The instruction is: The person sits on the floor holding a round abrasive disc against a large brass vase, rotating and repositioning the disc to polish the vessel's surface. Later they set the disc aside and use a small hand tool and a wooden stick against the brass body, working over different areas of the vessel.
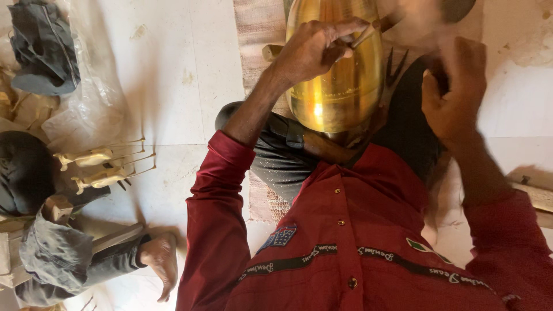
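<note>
A shiny brass vessel point(337, 86) lies between my knees, resting on my dark trousers. My left hand point(317, 49) presses on its upper side and pinches a thin metal punch point(368, 34) against the brass. My right hand point(455, 92) is to the right of the vessel, blurred by motion, with its fingers closed around a dark tool handle. A blurred dark head point(455, 8) shows above it at the top edge. My red shirt fills the lower part of the view.
A woven mat point(253, 34) lies under the vessel on the pale floor. A dark pronged tool point(394, 69) leans by the vessel. At the left are pale long-stemmed castings point(92, 167), a plastic bag point(92, 109), a dark cloth point(43, 46) and another person's bare foot point(161, 265).
</note>
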